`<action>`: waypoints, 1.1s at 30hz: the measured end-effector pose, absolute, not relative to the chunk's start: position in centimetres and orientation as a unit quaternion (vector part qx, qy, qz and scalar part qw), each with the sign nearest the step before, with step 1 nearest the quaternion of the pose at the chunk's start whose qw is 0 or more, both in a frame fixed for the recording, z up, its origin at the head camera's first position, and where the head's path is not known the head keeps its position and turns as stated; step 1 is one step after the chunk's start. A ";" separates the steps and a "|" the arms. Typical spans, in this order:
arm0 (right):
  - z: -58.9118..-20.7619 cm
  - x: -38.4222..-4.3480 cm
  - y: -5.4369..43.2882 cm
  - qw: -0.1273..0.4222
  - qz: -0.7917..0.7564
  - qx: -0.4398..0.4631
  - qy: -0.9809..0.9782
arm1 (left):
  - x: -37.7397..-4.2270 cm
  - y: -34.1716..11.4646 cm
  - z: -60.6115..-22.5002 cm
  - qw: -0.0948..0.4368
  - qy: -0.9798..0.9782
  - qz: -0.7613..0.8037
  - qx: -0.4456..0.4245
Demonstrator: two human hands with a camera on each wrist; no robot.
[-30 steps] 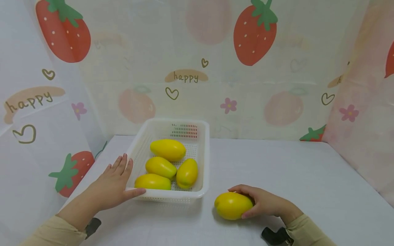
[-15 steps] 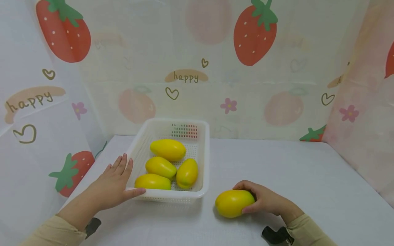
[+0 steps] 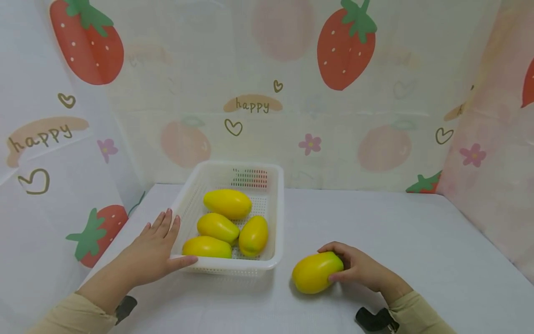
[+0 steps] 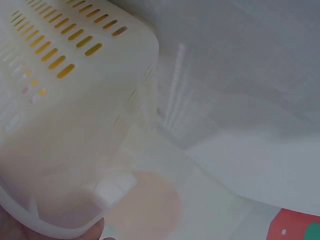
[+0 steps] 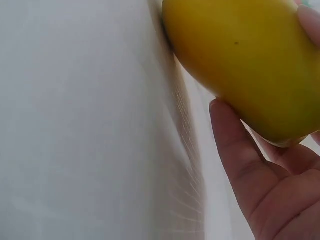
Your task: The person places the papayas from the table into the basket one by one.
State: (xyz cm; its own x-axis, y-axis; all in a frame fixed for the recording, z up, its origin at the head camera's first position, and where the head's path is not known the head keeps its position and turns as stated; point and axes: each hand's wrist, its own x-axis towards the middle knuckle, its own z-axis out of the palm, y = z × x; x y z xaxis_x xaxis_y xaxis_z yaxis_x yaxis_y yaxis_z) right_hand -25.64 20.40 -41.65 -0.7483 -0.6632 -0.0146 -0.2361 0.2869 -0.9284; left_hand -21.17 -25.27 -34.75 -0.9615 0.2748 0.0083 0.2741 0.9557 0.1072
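Observation:
In the head view my left hand [image 3: 149, 253] lies along the near left corner of a white plastic basket [image 3: 278, 222], fingers straight and thumb over the front rim. The left wrist view shows fingertips [image 4: 94, 231] at the basket's rim. Several yellow mangoes [image 3: 227, 204] lie inside the basket. To its right, my right hand [image 3: 365, 269] grips another yellow mango [image 3: 314, 274] between thumb and fingers at its greenish end. That end is tilted up, while the other end is low at the table, as the right wrist view [image 5: 240, 55] also shows.
A white cloth covers the table [image 3: 375, 222]. Behind it and at both sides stand printed sheets [image 3: 346, 116] with strawberries, hearts and flowers. Black wrist mounts [image 3: 375, 320] sit by the sleeves.
My right hand has shifted slightly up and away, and the mango in it has turned so that its greenish end rises. My left hand and the basket have stayed put.

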 end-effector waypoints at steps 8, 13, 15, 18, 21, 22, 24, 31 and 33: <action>-41.6 -25.7 20.5 0.210 -0.538 -0.293 0.762 | -21.2 -25.4 -35.0 0.002 0.989 0.054 0.139; -41.7 -25.9 20.7 0.205 -0.539 -0.286 0.765 | -21.3 -25.5 -35.1 0.002 0.989 0.053 0.137; -41.6 -25.9 20.9 0.199 -0.544 -0.290 0.762 | -21.3 -25.5 -35.1 0.001 0.989 0.053 0.139; -41.2 -26.0 21.3 0.186 -0.552 -0.298 0.756 | -21.3 -25.4 -35.0 -0.001 0.989 0.053 0.141; -40.9 -26.0 21.7 0.172 -0.558 -0.298 0.755 | -21.3 -25.4 -34.9 -0.001 0.989 0.050 0.141; -40.7 -26.0 21.9 0.168 -0.559 -0.296 0.757 | -21.3 -25.4 -34.9 -0.001 0.989 0.049 0.140; -40.5 -26.0 22.1 0.163 -0.559 -0.293 0.758 | -21.3 -25.4 -34.9 -0.001 0.989 0.048 0.139; -39.3 -26.2 22.6 0.152 -0.570 -0.318 0.742 | -21.2 -25.3 -34.8 -0.005 0.989 0.052 0.142; -38.8 -26.3 22.6 0.143 -0.570 -0.322 0.742 | -21.2 -25.3 -34.8 -0.002 0.989 0.053 0.141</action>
State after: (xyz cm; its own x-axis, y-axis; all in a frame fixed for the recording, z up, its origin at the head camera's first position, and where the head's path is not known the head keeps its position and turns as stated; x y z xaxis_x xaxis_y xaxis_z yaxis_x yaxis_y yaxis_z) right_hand -26.28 22.59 -38.75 -0.7513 -0.6414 0.1555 -0.3156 0.1422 -0.9382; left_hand -21.23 -25.31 -34.83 -0.9600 0.2792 0.0196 0.2797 0.9545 0.1035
